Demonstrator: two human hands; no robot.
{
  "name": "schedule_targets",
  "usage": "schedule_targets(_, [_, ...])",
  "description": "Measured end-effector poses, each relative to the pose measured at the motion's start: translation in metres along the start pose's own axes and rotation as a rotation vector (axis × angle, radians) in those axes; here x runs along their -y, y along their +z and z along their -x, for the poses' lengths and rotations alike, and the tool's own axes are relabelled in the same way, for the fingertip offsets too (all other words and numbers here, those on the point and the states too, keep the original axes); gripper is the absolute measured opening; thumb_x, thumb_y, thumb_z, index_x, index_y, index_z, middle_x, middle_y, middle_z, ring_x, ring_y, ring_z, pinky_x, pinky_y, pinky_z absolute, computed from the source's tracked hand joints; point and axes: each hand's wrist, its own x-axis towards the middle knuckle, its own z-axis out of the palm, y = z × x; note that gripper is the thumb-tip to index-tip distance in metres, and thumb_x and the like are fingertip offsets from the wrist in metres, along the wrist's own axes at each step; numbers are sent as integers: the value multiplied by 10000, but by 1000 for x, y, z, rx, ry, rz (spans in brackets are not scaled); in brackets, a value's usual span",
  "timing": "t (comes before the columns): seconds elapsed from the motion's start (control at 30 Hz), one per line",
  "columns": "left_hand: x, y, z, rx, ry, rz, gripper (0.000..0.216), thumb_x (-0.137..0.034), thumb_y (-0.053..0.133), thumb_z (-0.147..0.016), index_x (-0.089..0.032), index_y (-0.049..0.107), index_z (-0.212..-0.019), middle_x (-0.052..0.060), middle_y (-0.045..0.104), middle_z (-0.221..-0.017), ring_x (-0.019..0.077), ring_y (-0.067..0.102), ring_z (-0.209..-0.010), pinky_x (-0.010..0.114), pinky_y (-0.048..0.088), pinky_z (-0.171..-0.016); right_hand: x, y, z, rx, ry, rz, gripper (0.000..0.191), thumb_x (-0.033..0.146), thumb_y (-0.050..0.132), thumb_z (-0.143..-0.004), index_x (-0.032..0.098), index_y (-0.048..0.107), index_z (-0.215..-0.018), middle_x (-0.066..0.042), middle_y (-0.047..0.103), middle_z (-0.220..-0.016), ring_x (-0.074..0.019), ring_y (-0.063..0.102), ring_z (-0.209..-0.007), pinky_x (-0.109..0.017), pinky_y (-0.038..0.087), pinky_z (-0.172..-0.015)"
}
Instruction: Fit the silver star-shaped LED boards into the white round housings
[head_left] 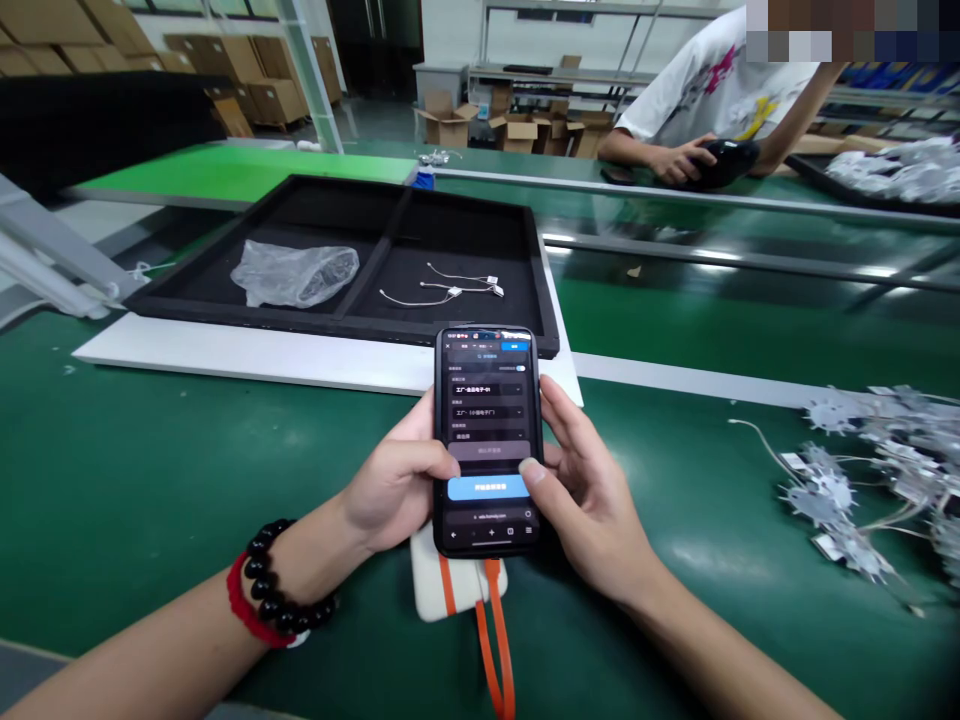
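Note:
A black smartphone (491, 510) is held upright in front of me, its lit screen showing a dark form with a blue button. My left hand (394, 480) wraps the phone's left side, thumb over the screen's edge by that button. On the other side my right hand (592, 500) grips the phone, its thumb at the button's right end. Behind and below the phone is a white power bank (433, 590) with orange stripes. An orange cable (495, 640) hangs in a loop beside it. The fingers behind the phone are mostly hidden.
Beyond the phone, a black divided tray (442, 322) holds a clear plastic bag (296, 275) and several thin wires with white connectors (454, 292). Silvery star-shaped parts (825, 490) with wires are heaped at right. Across the green table (187, 470), a person (697, 110) holds a dark rounded object.

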Motion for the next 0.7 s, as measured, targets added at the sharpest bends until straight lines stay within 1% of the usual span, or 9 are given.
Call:
schedule_targets(0.1, [0, 0, -1, 6, -1, -1, 720, -49, 652, -534, -213, 610, -1235, 28, 763, -1050, 288, 685, -1075, 377, 521, -878, 0, 0, 0, -4, -21, 0, 586, 356, 595, -1021, 421, 372, -1558, -51, 356, -1664, -223, 726, -1029, -411, 627, -851])
schedule_targets(0.2, [1, -1, -1, 10, 2, -1, 725, -48, 644, -538, -215, 604, -1242, 33, 760, -1070, 310, 672, -1115, 381, 519, -874, 1, -1, -1, 3, -23, 19, 519, 368, 582, -1028, 403, 434, -1525, -63, 447, -1610, -228, 730, -1026, -414, 626, -847])
schedule_targets(0.3, [1, -1, -1, 11, 3, -4, 755, -44, 644, -535, -222, 586, -1266, 36, 748, -1133, 324, 648, -1159, 391, 519, -881, 2, -3, -1, -2, -48, 113, 389, 381, 607, -1011, 355, 607, -1400, -59, 459, -1598, -294, 630, -1272, -410, 623, -885])
schedule_targets(0.37, [0, -1, -1, 12, -3, -6, 802, -36, 641, -525, -230, 564, -1299, 36, 737, -1171, 333, 631, -1185, 399, 516, -891, 3, -3, -1, -20, -71, 168, 349, 390, 615, -1003, 330, 666, -1343, -53, 437, -1611, -314, 560, -1357, -401, 625, -888])
schedule_targets(0.4, [0, -1, -1, 14, -8, -7, 821, -34, 639, -522, -230, 554, -1315, 40, 734, -1181, 338, 627, -1191, 403, 514, -892, 2, -3, -2, -28, -69, 173, 362, 392, 611, -1005, 331, 658, -1359, -56, 442, -1607, -308, 575, -1337, -402, 626, -888])
schedule_targets(0.5, [0, 0, -1, 20, -22, -12, 848, -38, 640, -523, -218, 535, -1345, 53, 731, -1187, 348, 624, -1193, 406, 513, -880, 1, -3, -2, -44, -30, 131, 431, 393, 604, -1012, 360, 585, -1441, -66, 456, -1592, -263, 676, -1161, -413, 628, -885])
schedule_targets(0.57, [0, 0, -1, 19, -22, -17, 864, -38, 644, -522, -216, 524, -1360, 49, 733, -1183, 343, 623, -1197, 400, 516, -872, 1, -2, -2, -36, -16, 107, 440, 386, 609, -1012, 388, 572, -1450, -59, 457, -1591, -249, 689, -1124, -409, 629, -880])
schedule_targets(0.63, [0, -1, -1, 17, -18, -20, 871, -38, 645, -521, -219, 519, -1364, 39, 737, -1167, 334, 623, -1198, 390, 519, -862, 1, -2, -2, -24, -44, 100, 440, 364, 619, -1009, 418, 572, -1444, -37, 457, -1592, -255, 657, -1206, -394, 623, -898])
schedule_targets(0.7, [1, -2, -1, 14, -14, -22, 858, -38, 644, -518, -217, 528, -1350, 34, 743, -1143, 326, 626, -1194, 376, 520, -842, 2, -3, -3, -19, -93, 141, 413, 346, 633, -1003, 416, 609, -1410, -21, 465, -1587, -272, 571, -1345, -400, 595, -974])
